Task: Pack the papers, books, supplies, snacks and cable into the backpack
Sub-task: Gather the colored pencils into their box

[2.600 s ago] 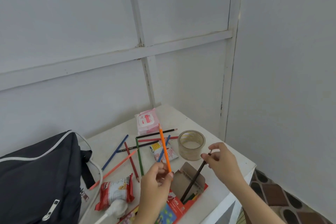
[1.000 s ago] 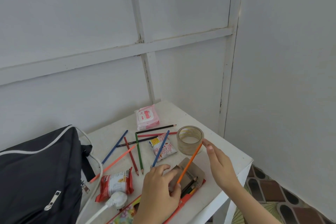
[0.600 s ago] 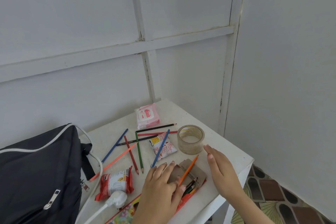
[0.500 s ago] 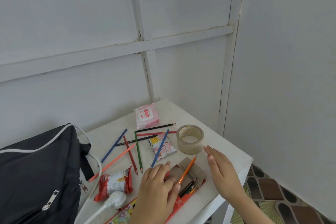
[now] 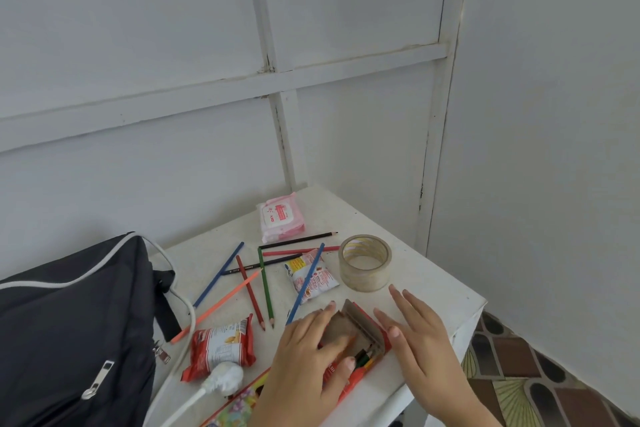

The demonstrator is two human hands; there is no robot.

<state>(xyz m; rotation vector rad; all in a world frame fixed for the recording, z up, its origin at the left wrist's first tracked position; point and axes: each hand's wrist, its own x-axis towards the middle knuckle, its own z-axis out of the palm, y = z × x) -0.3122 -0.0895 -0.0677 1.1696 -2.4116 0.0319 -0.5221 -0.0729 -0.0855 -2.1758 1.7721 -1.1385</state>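
Head view shows the packing far from finished, judging by how much lies outside the backpack [image 5: 62, 329], which sits well to the left of both hands at the table [image 5: 433, 291] edge; whether it is open, and what it already holds, cannot be told from here. Between the backpack and the left hand [image 5: 304, 360] lie a white cable [image 5: 180, 308] with its plug [image 5: 223, 378] and a red snack packet [image 5: 221, 345], all unpacked. Beyond the left fingertips, loose coloured pencils [image 5: 265, 284] are scattered, one blue pencil [image 5: 304, 284] lying across a second snack packet [image 5: 311, 276], with a pink tissue pack [image 5: 281, 217] farther back. The left hand lies flat, fingers spread and pressing on the open pencil box [image 5: 360, 340], gripping nothing; several pencils show inside the box mouth just beside its fingertips. The box's raised flap stands between the two hands. The right hand [image 5: 415, 336] is open too, fingers extended and holding nothing, its palm close against the box's right side. Just past the right fingertips stands a roll of tape [image 5: 365, 262]. No papers or books are visible. My guess is that boxing the loose pencils comes first, then everything on the table has to go in.
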